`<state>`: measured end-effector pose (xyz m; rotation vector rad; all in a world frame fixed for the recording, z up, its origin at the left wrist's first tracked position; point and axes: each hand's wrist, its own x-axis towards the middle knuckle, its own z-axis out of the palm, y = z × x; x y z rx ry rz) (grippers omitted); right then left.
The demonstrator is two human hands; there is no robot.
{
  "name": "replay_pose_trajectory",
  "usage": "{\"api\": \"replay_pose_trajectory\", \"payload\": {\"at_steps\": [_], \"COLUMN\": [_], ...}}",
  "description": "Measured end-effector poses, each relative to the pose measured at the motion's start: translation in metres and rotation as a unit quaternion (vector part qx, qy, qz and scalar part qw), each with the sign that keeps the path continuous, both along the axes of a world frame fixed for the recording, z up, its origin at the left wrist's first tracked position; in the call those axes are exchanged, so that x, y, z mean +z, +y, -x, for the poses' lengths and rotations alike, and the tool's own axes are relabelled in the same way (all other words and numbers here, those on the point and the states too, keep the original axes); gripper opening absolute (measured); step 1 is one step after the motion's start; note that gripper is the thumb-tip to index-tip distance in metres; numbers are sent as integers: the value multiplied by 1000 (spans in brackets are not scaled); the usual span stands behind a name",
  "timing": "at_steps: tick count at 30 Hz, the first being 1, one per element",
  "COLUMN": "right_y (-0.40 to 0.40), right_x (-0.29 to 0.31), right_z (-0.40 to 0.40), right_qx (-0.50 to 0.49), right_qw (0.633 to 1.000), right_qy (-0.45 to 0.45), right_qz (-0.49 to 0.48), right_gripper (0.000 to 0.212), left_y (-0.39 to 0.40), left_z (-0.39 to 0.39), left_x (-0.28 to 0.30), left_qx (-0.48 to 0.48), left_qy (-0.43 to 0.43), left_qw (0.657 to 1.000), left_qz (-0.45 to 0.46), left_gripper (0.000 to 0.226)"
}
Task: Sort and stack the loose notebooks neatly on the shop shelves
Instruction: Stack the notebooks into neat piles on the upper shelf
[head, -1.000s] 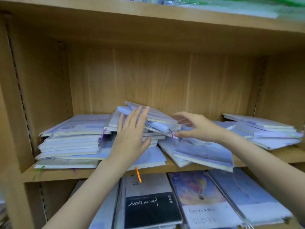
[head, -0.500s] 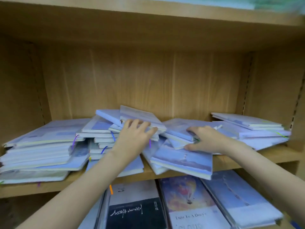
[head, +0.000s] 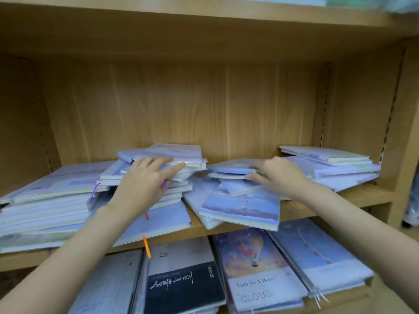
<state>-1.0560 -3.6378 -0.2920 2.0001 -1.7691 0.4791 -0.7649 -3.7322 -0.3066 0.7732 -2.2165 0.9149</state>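
Nearest to me, bottom of view: lower shelf (head: pixel 340 302) w/ notebooks lying cover-up, a black-and-white notebook (head: pixel 183 284) w/ white script on its dark band, next to it on the right a balloon-cover notebook (head: pixel 258 268) reading "Light To A Diary's CLOUD", then a pale blue notebook (head: pixel 317 254) at the right end. An orange ribbon (head: pixel 147 247) hangs off the shelf above, over the black one. Both forearms come up from the bottom corners. Moving up to the middle shelf (head: pixel 353 198): front edge has a wide blue notebook (head: pixel 161 220) under my left wrist, and a sky-cover notebook (head: pixel 244 209) skewed, its corner sticking out past the shelf lip. Left hand (head: pixel 145 184) is on the centre pile (head: pixel 172 173), fingers long and nearly straight, laid flat over the front edges of the upper books, thumb out to the right, so pressing, not clasping. Right hand (head: pixel 278 175) has fingers bent round the edge of a thin blue notebook (head: pixel 233 167) atop the jumbled middle heap, thumb under, fingers over, a narrow pinch on it. Left of the centre pile, a taller left stack (head: pixel 45 200), fairly squared, purple ribbon (head: pixel 93 192) dangling at its right side. Far right, a right stack (head: pixel 328 164) sits fanned, touching the heap. Behind it all, wood back panel (head: pixel 204 105) and the upper shelf board (head: pixel 204 17) overhead; what's on top there is too blurred to tell.
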Motion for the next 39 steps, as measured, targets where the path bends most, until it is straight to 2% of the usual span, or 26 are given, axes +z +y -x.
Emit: {"api": "replay_pose_trajectory", "payload": {"at_steps": [3,5,6,8,10,11,14,17,18,20,22,24,29,33,36,37,39], "right_y": [-2,1,4,8,9,10,9,9,8,6,3,-1,-3,1,8,13,18], "right_x": [29,39,38,22,3,-1,10,24,23,15,5,-2,-5,-4,-1,1,7], "right_z": [6,12,13,8,-1,-4,-6,0,2,3,8,19,28,20,19,23,43], "right_qx": [5,8,10,6,-11,-21,-51,-72,-60,-14,21,38,28,-18,-33,-22,32], "right_qw": [995,990,993,1000,995,992,989,987,989,997,996,988,991,997,991,993,998], "right_qy": [-100,-132,-110,-5,97,121,109,64,68,65,3,-56,-61,62,127,117,10], "right_qz": [23,44,38,14,14,26,82,126,118,35,-87,-137,-112,-36,9,6,-61], "right_gripper": [46,47,44,40,46,47,46,43,45,53,62,71,75,73,69,67,61], "left_y": [2,5,7,11,13,15,27,51,58,67,67,59,33,25,24,23,24], "left_z": [-18,-35,-40,-41,-34,-32,-28,-15,-6,11,24,35,67,80,82,83,81], "left_x": [4,0,-3,-11,-16,-16,-13,-16,-18,-20,-18,-13,-16,-21,-17,-17,-19], "left_qx": [-5,-3,-2,13,29,31,12,-81,-120,-177,-190,-184,-161,-155,-140,-137,-136], "left_qy": [16,47,63,79,73,73,97,133,131,104,73,58,14,5,-20,-27,-28], "left_qw": [1000,999,998,997,997,996,991,986,982,971,958,944,920,895,896,897,896], "left_qz": [20,24,22,14,-16,-38,-93,-67,-71,-120,-200,-269,-357,-417,-421,-420,-422], "left_gripper": [41,40,40,40,41,45,53,42,39,38,44,53,73,83,88,88,86]}}
